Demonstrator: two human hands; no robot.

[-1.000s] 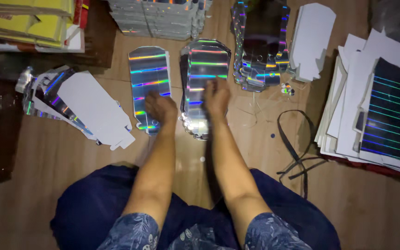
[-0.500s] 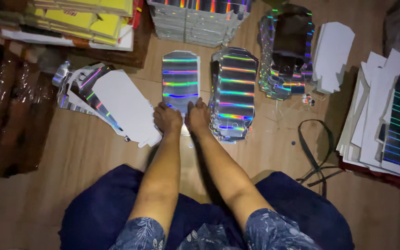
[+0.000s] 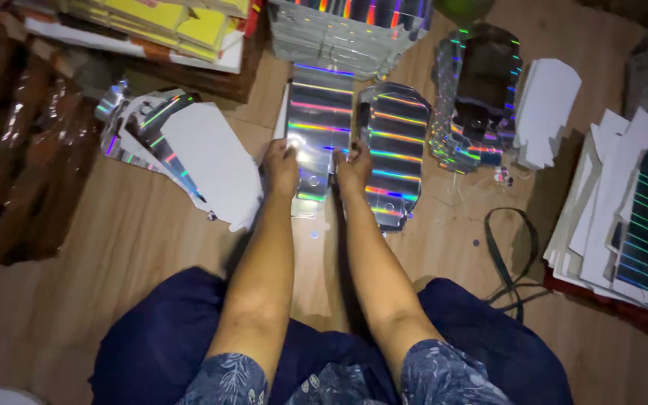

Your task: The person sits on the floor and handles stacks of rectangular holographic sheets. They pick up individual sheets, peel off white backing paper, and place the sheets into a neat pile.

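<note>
The left hand [image 3: 281,166] and right hand [image 3: 353,169] each pinch a side edge of one shiny card [image 3: 318,129], fingers curled around it. The card's long axis runs toward twelve o'clock; a stack of cards [image 3: 394,150] lies just at three o'clock.

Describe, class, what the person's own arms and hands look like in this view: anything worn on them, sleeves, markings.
Both forearms are bare from the elbows down to the left hand and the right hand; no gloves show, nor any watch or bracelet. Rings cannot be made out in the dim light. Near the bottom edge, the short sleeves are blue with a pale leaf print.
</note>
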